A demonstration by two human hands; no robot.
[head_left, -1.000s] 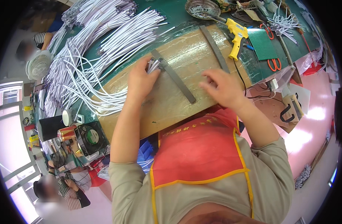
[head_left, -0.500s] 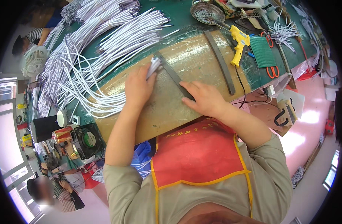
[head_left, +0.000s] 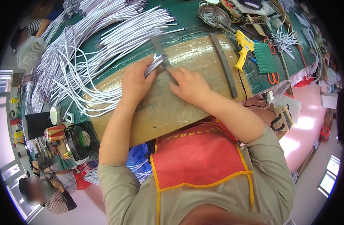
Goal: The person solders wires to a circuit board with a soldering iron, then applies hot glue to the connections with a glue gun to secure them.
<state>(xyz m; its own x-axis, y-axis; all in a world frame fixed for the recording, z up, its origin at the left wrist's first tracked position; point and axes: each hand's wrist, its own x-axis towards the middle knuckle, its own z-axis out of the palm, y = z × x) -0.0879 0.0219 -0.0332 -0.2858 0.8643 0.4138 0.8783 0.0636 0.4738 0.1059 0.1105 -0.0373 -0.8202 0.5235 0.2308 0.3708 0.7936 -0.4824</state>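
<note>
The bundle of white cables (head_left: 152,66) lies across the left part of the brown board (head_left: 194,52), its cut ends just beside or touching a flat metal bar (head_left: 157,45); which of the two is hard to tell. The left hand (head_left: 136,80), forearm reaching up over the board's near edge, grips the bundle between thumb and fingers, hiding its middle. The right hand (head_left: 189,85), arm angled in from the board's right, has fingers and thumb closed on the bar, covering its near end. A second metal bar (head_left: 223,65) lies on the board's right part. Right of the board, a yellow glue gun (head_left: 243,47) rests on the green surface (head_left: 183,11). Yellow characters on the red apron (head_left: 198,155), below the board, are too small to make out, as is the print on the black fan's (head_left: 83,138) green label, left of the board.
</note>
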